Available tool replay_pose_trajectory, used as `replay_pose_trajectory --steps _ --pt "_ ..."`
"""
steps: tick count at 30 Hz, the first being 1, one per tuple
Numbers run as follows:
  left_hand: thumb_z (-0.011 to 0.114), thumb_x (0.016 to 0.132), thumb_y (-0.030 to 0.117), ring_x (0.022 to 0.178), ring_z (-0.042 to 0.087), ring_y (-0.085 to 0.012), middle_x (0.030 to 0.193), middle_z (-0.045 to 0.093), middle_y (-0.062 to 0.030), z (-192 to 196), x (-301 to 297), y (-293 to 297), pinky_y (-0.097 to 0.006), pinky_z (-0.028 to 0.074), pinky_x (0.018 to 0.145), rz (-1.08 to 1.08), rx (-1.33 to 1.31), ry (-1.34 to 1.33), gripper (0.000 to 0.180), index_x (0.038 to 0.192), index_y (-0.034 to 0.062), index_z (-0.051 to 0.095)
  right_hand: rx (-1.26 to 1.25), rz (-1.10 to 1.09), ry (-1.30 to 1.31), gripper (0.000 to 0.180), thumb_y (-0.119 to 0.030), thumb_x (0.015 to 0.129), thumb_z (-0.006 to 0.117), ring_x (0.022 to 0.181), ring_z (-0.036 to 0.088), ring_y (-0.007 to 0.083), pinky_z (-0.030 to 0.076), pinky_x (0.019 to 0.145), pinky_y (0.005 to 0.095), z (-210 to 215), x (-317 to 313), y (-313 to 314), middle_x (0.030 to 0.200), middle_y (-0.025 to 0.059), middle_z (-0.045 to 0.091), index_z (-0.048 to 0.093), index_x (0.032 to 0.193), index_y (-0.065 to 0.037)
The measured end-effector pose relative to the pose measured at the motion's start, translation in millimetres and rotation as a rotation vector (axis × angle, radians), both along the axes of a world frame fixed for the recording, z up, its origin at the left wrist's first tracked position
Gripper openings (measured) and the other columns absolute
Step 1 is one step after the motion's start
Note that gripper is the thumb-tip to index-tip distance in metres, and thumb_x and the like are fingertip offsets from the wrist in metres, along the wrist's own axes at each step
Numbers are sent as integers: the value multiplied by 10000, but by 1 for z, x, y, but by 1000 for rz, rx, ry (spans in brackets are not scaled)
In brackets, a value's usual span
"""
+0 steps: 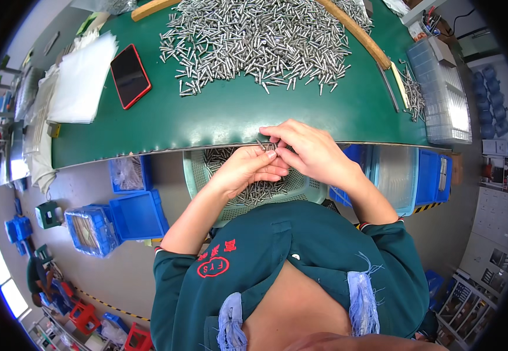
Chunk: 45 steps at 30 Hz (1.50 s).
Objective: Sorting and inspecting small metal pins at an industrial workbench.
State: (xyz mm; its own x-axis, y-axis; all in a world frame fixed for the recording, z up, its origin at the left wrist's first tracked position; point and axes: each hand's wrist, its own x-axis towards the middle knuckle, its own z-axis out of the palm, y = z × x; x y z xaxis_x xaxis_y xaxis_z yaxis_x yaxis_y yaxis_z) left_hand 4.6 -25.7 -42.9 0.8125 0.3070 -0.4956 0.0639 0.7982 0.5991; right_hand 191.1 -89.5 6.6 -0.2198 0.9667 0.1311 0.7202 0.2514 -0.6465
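Observation:
My left hand (250,168) and my right hand (311,151) meet at the near edge of the green table (195,126). Between their fingertips are a few small metal pins (264,145), slim and silver; both hands are closed on them. Straight ahead on the table spreads a big pile of similar metal pins (260,44). Below my hands, under the table edge, a pale green plastic basket (222,217) holds more of these pins, partly hidden by my hands and forearms.
Wooden bars (359,35) flank the pile. To the left lie a phone with a red case (130,76) and white sheets (83,79). At the right stand a clear plastic box (439,93) and a small heap of pins (413,96). Blue crates (138,215) sit below.

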Motion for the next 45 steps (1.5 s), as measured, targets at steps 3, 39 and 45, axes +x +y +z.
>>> replay_pose_trajectory --steps 3,39,45 --pt "505 996 214 934 681 -236 1030 672 -170 9 1 -2 -314 568 811 -35 161 58 306 1101 -61 587 -12 11 64 464 -7 811 625 821 631 197 522 726 322 -2 0 1 975 66 604 559 1257 -113" --pt "530 983 221 893 686 -187 990 687 -137 35 -3 16 -257 560 772 -3 373 72 360 1201 -62 574 -160 -86 496 486 -43 841 606 826 607 152 507 733 291 7 -6 14 958 59 619 514 1317 -80" --pt "518 988 206 901 685 -185 1010 685 -137 36 -5 20 -260 560 777 -50 405 75 342 1199 -57 576 -157 -67 486 367 -72 846 616 767 604 151 500 684 292 6 -3 15 900 49 613 610 1213 -92"
